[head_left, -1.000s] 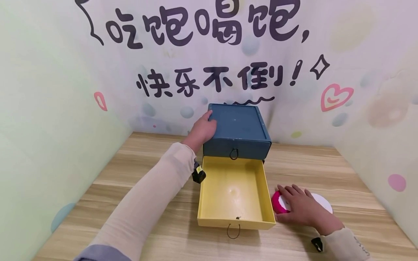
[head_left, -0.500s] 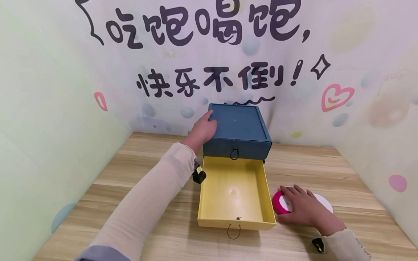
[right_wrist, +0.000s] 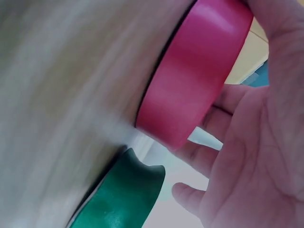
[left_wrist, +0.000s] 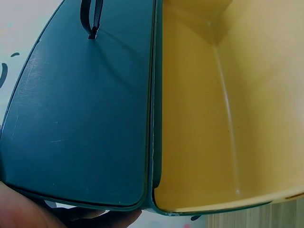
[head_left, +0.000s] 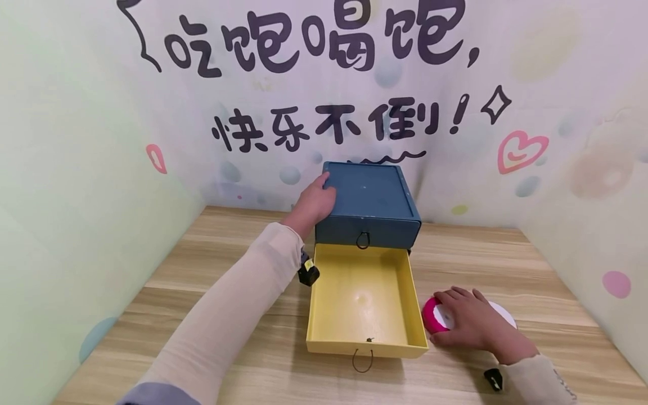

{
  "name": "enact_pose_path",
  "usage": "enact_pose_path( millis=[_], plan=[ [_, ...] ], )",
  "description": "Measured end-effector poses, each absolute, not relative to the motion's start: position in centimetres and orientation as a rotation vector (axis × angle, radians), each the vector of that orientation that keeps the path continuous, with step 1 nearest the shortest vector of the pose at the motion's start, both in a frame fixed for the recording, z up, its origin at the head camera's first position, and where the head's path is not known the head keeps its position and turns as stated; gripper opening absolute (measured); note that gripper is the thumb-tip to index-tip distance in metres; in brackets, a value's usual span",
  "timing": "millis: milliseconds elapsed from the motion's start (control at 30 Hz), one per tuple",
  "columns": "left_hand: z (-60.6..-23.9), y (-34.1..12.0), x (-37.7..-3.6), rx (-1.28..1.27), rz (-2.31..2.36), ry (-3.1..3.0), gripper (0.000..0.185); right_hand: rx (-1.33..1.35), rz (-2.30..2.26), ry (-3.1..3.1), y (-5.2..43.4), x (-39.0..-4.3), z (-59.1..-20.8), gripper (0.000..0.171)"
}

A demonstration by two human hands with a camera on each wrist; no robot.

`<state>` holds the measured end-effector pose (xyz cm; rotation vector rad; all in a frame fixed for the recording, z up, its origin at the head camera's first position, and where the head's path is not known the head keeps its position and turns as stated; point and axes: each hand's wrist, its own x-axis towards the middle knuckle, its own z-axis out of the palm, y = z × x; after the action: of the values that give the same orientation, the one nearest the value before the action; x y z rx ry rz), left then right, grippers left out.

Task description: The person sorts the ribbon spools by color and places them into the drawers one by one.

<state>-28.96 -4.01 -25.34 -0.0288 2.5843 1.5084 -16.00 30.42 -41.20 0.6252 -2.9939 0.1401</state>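
Observation:
A small drawer cabinet has a closed blue upper drawer (head_left: 367,232) with a black loop pull and, below it, a yellow drawer (head_left: 361,292) pulled out toward me. My left hand (head_left: 315,201) holds the cabinet's left side, its thumb over the top edge; in the left wrist view its fingers lie along the outer side (left_wrist: 102,219), partly hidden. My right hand (head_left: 471,320) holds a round disc with a pink side (right_wrist: 194,76) and white top, thumb and fingers at its edges. Close by lies a white oval piece (head_left: 504,315), partly covered by the hand; the right wrist view shows a green curved piece (right_wrist: 123,194).
Everything stands on a wood-grain table (head_left: 202,343), with a printed backdrop (head_left: 283,112) close behind the cabinet. The yellow drawer's wire loop (head_left: 362,361) sticks out at its front. A small dark speck (head_left: 370,340) shows by the drawer's front wall.
The right hand has shifted very slightly at the pink disc, uncovering a bit more of its white top. The left hand, cabinet and drawer stay where they were.

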Motion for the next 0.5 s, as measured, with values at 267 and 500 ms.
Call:
enact_pose_path(
  millis=[267,500],
  plan=[
    [-25.41,-3.94,-28.97,-0.02,1.516,2.586,0.055,0.649,0.127,-2.944,30.47,-16.04,-40.97,0.08],
    [-25.34,-3.91,-28.94,-0.019,1.518,2.584,0.055,0.651,0.119,-2.878,30.58,-16.11,-40.58,0.082]
  ],
)
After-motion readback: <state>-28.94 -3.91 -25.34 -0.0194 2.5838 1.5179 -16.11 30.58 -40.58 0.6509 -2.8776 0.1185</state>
